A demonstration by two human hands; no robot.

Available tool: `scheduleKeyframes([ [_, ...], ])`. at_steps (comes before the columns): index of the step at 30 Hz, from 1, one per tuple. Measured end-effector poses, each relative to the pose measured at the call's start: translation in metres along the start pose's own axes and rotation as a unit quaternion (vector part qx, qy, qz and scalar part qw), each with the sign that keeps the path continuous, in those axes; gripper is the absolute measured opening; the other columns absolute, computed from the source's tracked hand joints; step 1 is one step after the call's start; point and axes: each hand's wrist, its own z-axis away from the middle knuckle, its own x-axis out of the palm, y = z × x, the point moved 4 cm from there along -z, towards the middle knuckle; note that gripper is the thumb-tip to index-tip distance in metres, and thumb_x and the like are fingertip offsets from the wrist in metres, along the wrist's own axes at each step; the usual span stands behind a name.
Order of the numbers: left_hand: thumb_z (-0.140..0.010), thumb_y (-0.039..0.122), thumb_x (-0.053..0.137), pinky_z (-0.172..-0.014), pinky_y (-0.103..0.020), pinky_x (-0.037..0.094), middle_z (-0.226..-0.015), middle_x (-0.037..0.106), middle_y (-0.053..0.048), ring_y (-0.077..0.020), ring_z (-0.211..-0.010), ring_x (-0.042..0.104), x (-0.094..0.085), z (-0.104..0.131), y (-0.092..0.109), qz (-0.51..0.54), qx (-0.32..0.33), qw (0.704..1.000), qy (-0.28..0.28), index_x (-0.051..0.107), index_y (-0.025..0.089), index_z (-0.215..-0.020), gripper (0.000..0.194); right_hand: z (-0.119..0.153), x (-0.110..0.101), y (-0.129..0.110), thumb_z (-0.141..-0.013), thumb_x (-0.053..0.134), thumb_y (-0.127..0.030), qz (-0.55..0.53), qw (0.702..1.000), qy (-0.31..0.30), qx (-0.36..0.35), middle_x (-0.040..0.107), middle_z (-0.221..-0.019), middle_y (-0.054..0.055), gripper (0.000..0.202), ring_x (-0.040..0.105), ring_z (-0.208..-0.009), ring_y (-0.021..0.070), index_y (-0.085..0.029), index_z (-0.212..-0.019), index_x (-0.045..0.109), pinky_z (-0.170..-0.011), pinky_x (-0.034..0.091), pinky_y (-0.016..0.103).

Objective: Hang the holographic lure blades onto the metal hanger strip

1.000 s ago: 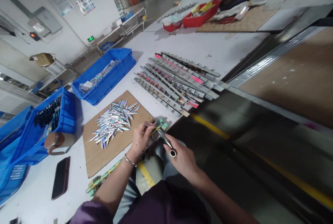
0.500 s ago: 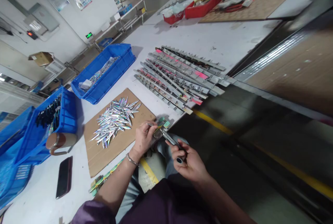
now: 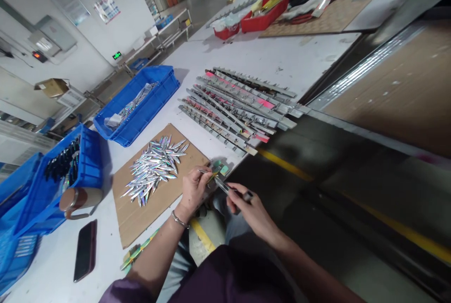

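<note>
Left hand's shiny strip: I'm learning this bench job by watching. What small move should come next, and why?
Probably bring the tool's tip the last bit onto the strip. The left hand pinches the strip over the table edge, beside the green-tipped piece, and the right hand holds the dark tool aimed at it. Whether tip and strip already touch cannot be told.

Bare counter (image 3: pixel 282 58) lies open beyond the metal racks (image 3: pixel 239 105), which block the way ahead; the cardboard sheet (image 3: pixel 141 209) with its pile of holographic lures (image 3: pixel 153 167) fills the left, blue bins (image 3: pixel 141 101) behind it
</note>
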Motion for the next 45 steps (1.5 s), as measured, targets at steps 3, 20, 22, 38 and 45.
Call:
scheduleKeyframes([
  [3,-0.101,0.046,0.061,-0.084,-0.035,0.059,-0.092,0.078,-0.009,-0.0210,-0.087,0.073,0.003,-0.001,0.004,-0.019,0.025,0.999,-0.013,0.076,0.023,-0.093,0.028,0.004,-0.005,-0.015,-0.093,0.060,-0.039,0.260,0.956,0.012,-0.135,0.073,-0.090,0.009,0.036,0.066,-0.084,0.0260,-0.027,-0.124,0.075,-0.077,0.051,0.037],
  [20,-0.103,0.048,0.057,-0.082,-0.032,0.057,-0.093,0.078,-0.008,-0.0200,-0.086,0.073,0.007,0.002,0.002,-0.037,0.050,0.998,-0.003,0.074,0.022,-0.094,0.032,0.008,-0.012,-0.031,-0.100,0.050,-0.026,0.492,0.839,0.007,-0.235,0.076,-0.090,0.012,0.037,0.068,-0.083,0.0260,-0.026,-0.130,0.071,-0.075,0.047,0.036],
  [22,-0.103,0.047,0.057,-0.082,-0.032,0.057,-0.092,0.077,-0.008,-0.0201,-0.086,0.073,0.008,0.002,0.002,-0.035,0.050,0.998,0.000,0.073,0.022,-0.093,0.032,0.008,-0.010,-0.032,-0.099,0.047,-0.022,0.521,0.820,-0.001,-0.237,0.075,-0.089,0.012,0.039,0.068,-0.081,0.0259,-0.025,-0.131,0.070,-0.074,0.046,0.035],
  [38,-0.103,0.036,0.060,-0.085,-0.034,0.059,-0.096,0.077,-0.009,-0.0209,-0.092,0.074,0.015,0.006,0.000,-0.086,0.074,0.994,-0.006,0.072,0.021,-0.098,0.019,0.005,-0.014,-0.021,-0.103,0.053,-0.038,0.379,0.910,-0.012,-0.167,0.072,-0.084,0.009,0.033,0.066,-0.076,0.0227,-0.021,-0.126,0.068,-0.068,0.044,0.032],
  [45,-0.101,0.031,0.062,-0.085,-0.033,0.059,-0.095,0.077,-0.008,-0.0214,-0.090,0.074,0.022,0.009,-0.004,-0.105,0.038,0.993,-0.029,0.072,0.021,-0.099,0.014,0.004,-0.011,-0.030,-0.102,0.049,-0.030,0.553,0.808,-0.043,-0.198,0.073,-0.080,0.009,0.031,0.068,-0.069,0.0233,-0.019,-0.126,0.066,-0.060,0.039,0.032],
])
